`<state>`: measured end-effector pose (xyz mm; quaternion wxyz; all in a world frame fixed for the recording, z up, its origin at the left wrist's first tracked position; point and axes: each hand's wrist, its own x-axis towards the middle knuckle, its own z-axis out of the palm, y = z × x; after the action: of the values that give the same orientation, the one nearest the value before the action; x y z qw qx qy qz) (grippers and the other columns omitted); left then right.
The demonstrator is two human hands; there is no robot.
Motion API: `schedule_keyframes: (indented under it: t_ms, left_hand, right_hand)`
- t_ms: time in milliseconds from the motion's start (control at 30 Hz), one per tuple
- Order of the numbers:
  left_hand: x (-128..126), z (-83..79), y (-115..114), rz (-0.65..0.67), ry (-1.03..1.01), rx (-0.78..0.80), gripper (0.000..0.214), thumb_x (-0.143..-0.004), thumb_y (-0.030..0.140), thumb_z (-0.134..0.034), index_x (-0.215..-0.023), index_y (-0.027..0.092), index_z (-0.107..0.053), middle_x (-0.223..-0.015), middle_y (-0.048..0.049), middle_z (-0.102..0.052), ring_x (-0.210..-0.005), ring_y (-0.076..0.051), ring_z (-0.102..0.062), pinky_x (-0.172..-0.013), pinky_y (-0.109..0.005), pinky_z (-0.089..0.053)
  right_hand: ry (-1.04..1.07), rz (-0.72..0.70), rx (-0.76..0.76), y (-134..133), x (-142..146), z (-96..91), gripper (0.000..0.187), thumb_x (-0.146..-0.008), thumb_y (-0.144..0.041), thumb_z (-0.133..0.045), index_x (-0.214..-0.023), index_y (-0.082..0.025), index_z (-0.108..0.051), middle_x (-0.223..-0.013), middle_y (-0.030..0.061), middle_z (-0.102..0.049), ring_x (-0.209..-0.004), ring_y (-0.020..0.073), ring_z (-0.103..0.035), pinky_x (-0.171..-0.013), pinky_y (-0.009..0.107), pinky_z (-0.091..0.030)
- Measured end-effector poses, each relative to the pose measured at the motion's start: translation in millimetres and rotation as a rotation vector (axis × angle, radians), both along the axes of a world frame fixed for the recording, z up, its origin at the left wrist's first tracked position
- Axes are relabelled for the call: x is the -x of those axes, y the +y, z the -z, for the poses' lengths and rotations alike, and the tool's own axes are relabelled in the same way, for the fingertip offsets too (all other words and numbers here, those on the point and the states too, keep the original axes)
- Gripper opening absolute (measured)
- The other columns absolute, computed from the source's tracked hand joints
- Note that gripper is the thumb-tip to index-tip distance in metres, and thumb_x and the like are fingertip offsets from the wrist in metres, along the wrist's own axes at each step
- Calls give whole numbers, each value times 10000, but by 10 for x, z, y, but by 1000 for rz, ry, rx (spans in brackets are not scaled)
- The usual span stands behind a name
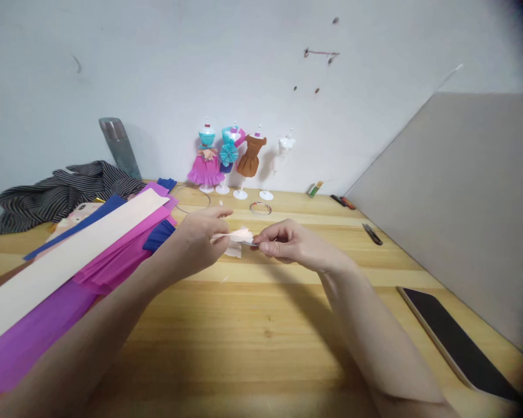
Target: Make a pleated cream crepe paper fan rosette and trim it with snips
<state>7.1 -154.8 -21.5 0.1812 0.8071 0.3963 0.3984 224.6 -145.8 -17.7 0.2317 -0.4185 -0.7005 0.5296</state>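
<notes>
Behind the grip, a pale wall [178, 69]; beneath, a wood-grained table [244, 360]. To its left, long, flat paper strips [76, 255]; farther back, a grey bottle [124, 151], contents hidden. Beyond, small mannequins [253, 157], three dressed. The left hand [200, 241] grasps ruffled, pale-peach paper [242, 234] above the table; the right hand [292, 247] pinches a thin greyish item [254, 244], too small to identify, at the paper's end.

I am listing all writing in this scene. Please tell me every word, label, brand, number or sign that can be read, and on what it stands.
None can be read.
Small green item by the wall: any print is too small to read.
Grey bottle: no legible label.
Phone: dark screen, no readable text.
Small pale paper near the middle: no writing visible.
</notes>
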Motion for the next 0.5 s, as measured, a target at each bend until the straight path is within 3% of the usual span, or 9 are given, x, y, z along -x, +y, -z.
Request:
schedule_keyframes:
  t_ms: [100, 200, 500]
  left_hand:
    - [27, 23, 21, 10, 185, -143, 200, -728, 54, -536, -566, 147, -610, -1174, -168, -656, -1058, -266, -627, -891, -382, -497]
    - [38, 46, 32, 17, 236, -222, 194, -750, 56, -522, -614, 140, -631, -1166, -174, -660, -1061, -245, -634, -875, -351, -516]
    - [59, 10, 42, -5, 230, -174, 215, -757, 83, -531, -576, 133, -637, -1164, -168, -664, -1044, -227, -646, -892, -317, -512]
  right_hand:
    - [-1, -10, 33, 8, 7, 0, 347, -698, -424, -671, -754, -81, -672, -457, -72, -351, -418, 45, -243, -396, 224, -142]
    - [18, -24, 47, 19, 15, 16, 384, -702, -460, -664, -749, -79, -660, -454, -80, -326, -415, 43, -230, -402, 231, -132]
    - [21, -34, 47, 46, -13, 53, 383, -705, -464, -662, -749, -83, -665, -448, -80, -322, -409, 45, -232, -408, 240, -128]
